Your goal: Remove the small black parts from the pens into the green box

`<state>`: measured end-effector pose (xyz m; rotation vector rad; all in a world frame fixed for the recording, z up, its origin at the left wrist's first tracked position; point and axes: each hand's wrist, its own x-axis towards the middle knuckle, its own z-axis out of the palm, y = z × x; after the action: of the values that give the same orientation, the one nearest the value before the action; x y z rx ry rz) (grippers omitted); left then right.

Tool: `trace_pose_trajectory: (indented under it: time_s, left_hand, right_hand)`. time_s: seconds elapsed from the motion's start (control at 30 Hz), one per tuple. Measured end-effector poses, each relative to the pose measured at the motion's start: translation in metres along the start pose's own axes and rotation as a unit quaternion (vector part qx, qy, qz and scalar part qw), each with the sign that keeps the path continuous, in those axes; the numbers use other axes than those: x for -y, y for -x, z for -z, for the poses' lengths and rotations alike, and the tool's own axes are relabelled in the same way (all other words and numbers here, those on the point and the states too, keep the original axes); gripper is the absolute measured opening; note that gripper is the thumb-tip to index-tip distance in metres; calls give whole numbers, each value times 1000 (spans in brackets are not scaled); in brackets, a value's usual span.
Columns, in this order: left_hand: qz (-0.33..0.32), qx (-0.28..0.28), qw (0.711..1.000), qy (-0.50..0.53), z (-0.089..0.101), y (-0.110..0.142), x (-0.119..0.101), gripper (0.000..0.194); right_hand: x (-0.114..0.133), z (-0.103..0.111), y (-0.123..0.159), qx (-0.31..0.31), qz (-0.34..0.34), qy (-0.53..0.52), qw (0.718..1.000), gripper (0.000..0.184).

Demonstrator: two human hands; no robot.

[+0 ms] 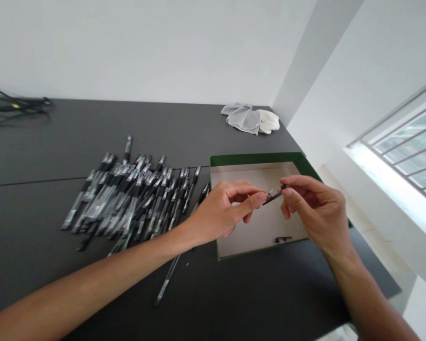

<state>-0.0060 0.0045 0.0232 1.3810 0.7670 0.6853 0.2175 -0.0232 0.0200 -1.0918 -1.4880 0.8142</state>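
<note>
Loose pen [167,277] is lying nearest, apart from the pile. Left hand [223,210] and right hand [314,210] are pinching one small pen part [275,195] between fingertips, holding it over the green box [255,158], so drops land inside. Beyond: pen heap [131,196], gloves [252,118].
</note>
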Motion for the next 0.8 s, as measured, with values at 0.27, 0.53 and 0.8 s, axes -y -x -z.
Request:
trace_pose_trajectory:
  time_s: [0.27, 0.53, 0.8]
  left_hand:
    - [-61, -7, 998, -14, 0, -2, 1, 37]
    - [-66, -21, 998, 2, -2, 0, 0, 35]
    - [-111, -45, 992, -32, -2, 3, -2, 29]
  right_hand:
    - [2, -3, 2, 0, 16, 55, 998, 14]
    - [-4, -6, 1, -19, 81, 108, 991, 16]
    - [1, -13, 8, -22, 187, 224, 956, 33]
